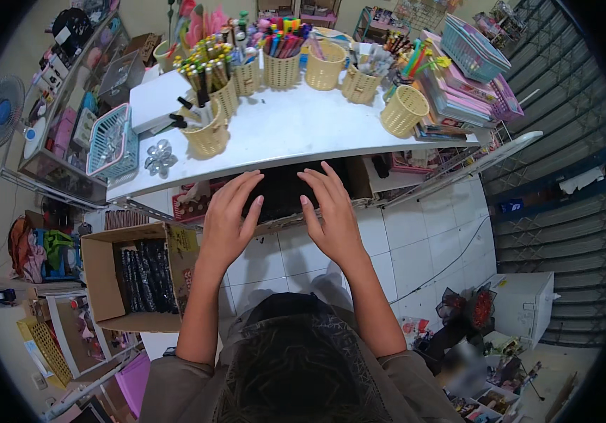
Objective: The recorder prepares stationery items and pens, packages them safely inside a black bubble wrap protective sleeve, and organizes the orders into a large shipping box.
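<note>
Judging by how things lie, no handling is under way at this moment: the left hand (227, 215) and the right hand (334, 215) are both bare. Pens (285, 44) already stand upright in baskets along the back of the table (296, 123), and dark markers (188, 111) fill a basket (207, 137) near its front left. A tilted basket (405, 111) toward the right of the table shows no pens at its mouth. In front of the table and to its left, a carton (100, 282) holds a row of black packs (149, 275), so those are stowed there at present. How much is done, and how much is left, the view does not settle.

The person's fingers are well open on both hands, loosely bent and a little apart, with each thumb standing clear of the forefinger. The hands face each other across a gap, and nothing is gripped in either. Their fingertips lie close to the front edge of the table in the view; whether any of them touches it cannot be told.

The thing nearest to them is a box (363, 185) with a black inside (283, 192), low down at the front of the table and partly beneath it. It shows between and beyond the hands. Contact with it cannot be made out, and what makes its inside black is too dark to tell.
</note>
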